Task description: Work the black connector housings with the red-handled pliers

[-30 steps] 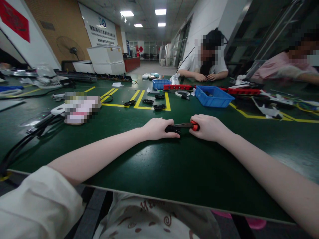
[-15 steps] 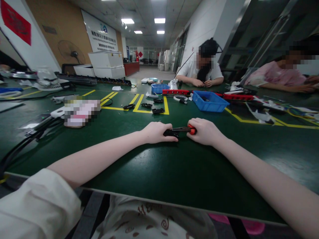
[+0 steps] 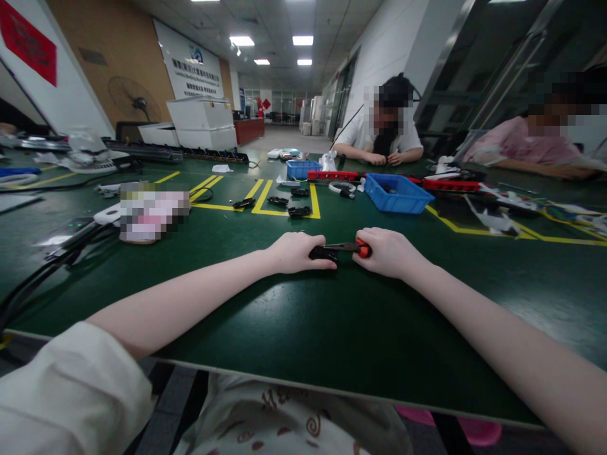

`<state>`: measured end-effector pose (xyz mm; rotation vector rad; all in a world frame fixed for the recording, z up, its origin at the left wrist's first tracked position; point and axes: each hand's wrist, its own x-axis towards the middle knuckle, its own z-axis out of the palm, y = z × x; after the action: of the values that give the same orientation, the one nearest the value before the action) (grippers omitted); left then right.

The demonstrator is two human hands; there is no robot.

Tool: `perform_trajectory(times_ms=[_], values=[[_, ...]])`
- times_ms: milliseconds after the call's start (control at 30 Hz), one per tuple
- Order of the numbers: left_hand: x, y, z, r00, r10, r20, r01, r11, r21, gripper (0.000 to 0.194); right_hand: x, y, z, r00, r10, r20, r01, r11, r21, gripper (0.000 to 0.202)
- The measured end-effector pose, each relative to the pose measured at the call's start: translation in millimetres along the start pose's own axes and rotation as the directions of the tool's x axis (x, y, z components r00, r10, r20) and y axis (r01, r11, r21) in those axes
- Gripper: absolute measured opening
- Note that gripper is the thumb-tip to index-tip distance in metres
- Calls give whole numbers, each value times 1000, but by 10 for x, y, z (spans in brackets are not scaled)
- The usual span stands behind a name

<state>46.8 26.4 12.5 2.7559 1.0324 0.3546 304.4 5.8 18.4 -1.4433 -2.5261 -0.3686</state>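
Observation:
My left hand (image 3: 296, 251) is closed around a small black part (image 3: 323, 254), whose end shows between thumb and fingers. In my right hand (image 3: 386, 251) are pliers with orange-red handles (image 3: 364, 248); the fingers wrap round the grips. The long metal jaws (image 3: 342, 247) point left and reach the upper side of the black part. Whether the jaws are clamped on it I cannot tell. Both hands are low over the green table (image 3: 303, 335). Beyond them, several similar black parts (image 3: 300, 212) lie by the yellow tape lines.
A blue bin (image 3: 397, 194) stands past my right hand, with a smaller blue bin (image 3: 303, 168) farther back. At left lie a pink phone-like object (image 3: 154, 216) and black cables (image 3: 57, 268). Two people sit across the table, one in white (image 3: 410, 139), one in pink (image 3: 507, 142).
The whole view has shifted very slightly. Both hands, the black part and the pliers keep nearly the same positions.

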Motion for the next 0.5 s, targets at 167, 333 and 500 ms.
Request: perform_trajectory(times_ms=[167, 333, 500], values=[[3, -4, 4, 1000, 2, -3, -2, 1000, 10, 51, -6, -19, -26, 1000, 2, -1, -2, 1000, -26, 17], [3, -5, 7, 1000, 3, 1, -3, 1000, 5, 51, 26, 43, -19, 999, -24, 22, 24, 999, -34, 18], [-4, 9, -4, 1000, 9, 2, -9, 1000, -7, 50, 31, 126, -12, 998, -50, 32, 51, 998, -42, 16]])
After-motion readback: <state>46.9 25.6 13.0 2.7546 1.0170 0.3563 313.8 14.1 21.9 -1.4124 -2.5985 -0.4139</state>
